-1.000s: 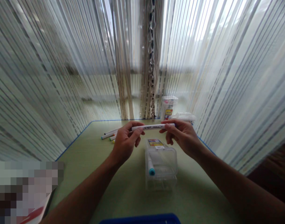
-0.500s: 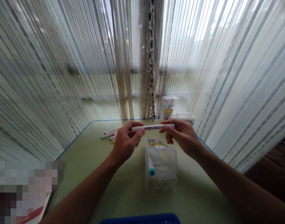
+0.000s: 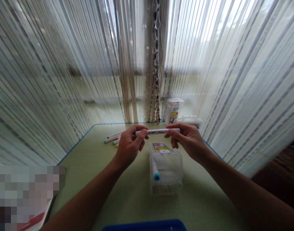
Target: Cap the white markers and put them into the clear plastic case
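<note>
A white marker (image 3: 157, 131) with dark printing lies level between my two hands, above the table. My left hand (image 3: 131, 142) pinches its left end between thumb and fingers. At the other end, my right hand (image 3: 189, 138) grips it the same way. Below the hands, a clear plastic case (image 3: 169, 162) lies on the table with its lid toward me. Inside it rests one marker with a turquoise end (image 3: 156, 175). Left of my left hand, several white markers (image 3: 110, 139) with coloured ends lie together, partly hidden by that hand.
At the back right stand an upright clear container (image 3: 174, 110) and a clear plastic package (image 3: 189, 120). A blue object's edge (image 3: 144, 225) shows at the near side of the green table (image 3: 127, 199). String curtains (image 3: 65, 64) hang around the back and sides.
My left thumb has shifted up onto the marker's side and its fingers have moved slightly. The marker's printing is turned a little. My right hand and the case stay in place.
</note>
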The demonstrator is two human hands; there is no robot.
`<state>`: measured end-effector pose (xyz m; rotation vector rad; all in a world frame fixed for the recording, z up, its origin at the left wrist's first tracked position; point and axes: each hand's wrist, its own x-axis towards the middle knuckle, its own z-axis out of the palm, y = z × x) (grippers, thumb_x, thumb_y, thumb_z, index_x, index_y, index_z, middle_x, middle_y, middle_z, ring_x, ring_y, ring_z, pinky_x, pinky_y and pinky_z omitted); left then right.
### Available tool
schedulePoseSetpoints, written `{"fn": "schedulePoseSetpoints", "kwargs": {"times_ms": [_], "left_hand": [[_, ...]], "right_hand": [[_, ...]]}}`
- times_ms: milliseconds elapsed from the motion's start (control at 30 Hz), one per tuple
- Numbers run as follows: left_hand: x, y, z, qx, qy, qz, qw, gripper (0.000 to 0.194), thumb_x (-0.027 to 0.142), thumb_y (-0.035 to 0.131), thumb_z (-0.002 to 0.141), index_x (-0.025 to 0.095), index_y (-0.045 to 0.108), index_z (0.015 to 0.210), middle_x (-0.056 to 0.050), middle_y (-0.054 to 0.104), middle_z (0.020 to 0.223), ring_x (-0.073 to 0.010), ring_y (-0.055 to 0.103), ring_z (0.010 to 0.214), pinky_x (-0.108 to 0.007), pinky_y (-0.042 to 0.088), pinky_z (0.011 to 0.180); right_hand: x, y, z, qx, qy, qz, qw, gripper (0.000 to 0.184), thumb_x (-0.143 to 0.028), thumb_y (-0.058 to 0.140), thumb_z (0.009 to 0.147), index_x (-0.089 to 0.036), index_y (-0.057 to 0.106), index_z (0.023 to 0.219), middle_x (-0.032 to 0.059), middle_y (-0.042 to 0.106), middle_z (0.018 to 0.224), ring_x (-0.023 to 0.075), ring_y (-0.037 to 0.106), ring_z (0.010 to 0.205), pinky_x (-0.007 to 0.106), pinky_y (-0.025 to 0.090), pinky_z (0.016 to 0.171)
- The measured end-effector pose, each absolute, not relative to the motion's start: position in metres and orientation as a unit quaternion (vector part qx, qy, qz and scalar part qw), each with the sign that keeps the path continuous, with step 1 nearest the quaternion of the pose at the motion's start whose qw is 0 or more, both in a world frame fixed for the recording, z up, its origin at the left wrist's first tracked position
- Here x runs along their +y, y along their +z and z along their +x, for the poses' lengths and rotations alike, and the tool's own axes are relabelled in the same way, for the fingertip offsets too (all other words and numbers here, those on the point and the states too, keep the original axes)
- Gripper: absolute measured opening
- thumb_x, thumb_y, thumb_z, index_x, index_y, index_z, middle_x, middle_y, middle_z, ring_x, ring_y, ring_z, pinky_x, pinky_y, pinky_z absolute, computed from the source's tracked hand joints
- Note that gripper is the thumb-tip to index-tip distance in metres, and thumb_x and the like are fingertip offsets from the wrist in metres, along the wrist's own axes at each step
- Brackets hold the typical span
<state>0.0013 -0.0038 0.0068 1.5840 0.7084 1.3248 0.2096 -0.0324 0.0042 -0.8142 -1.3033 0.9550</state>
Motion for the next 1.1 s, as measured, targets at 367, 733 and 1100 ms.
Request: {"fn": "schedulePoseSetpoints", "kwargs": {"times_ms": [367, 733, 1100], "left_hand": [[-0.0066, 0.0102, 0.0019, 0.291, 0.547, 0.629, 0.469, 0.023, 0.033, 0.067, 0.086, 0.011, 0.063, 0.092, -0.002, 0.067, 0.069, -0.0055, 0.049, 0.04, -0.019, 0.036, 0.039], [-0.0017, 0.006, 0.0017, 0.266, 0.555, 0.596, 0.515, 0.024, 0.032, 0.061, 0.088, 0.01, 0.064, 0.098, -0.007, 0.072, 0.077, -0.0066, 0.05, 0.042, -0.02, 0.039, 0.04], [-0.0016, 0.0063, 0.0009, 0.251, 0.562, 0.558, 0.556, 0.029, 0.034, 0.056, 0.088, 0.01, 0.063, 0.102, -0.008, 0.073, 0.078, -0.0092, 0.053, 0.043, -0.023, 0.04, 0.041]], "right_hand": [[-0.0324, 0.0055, 0.2093, -0.524, 0.449, -0.356, 0.63, 0.026, -0.037, 0.078, 0.079, -0.014, 0.073, 0.091, 0.0058, 0.075, 0.071, 0.0089, 0.057, 0.039, 0.02, 0.045, 0.037], [-0.0339, 0.0098, 0.2094, -0.488, 0.485, -0.346, 0.638, 0.029, -0.04, 0.075, 0.079, -0.014, 0.071, 0.092, 0.0066, 0.076, 0.073, 0.0103, 0.058, 0.038, 0.021, 0.043, 0.036], [-0.0345, 0.01, 0.2102, -0.498, 0.496, -0.328, 0.631, 0.025, -0.038, 0.063, 0.087, -0.016, 0.068, 0.098, 0.0077, 0.077, 0.081, 0.0133, 0.061, 0.041, 0.025, 0.042, 0.038]]}}
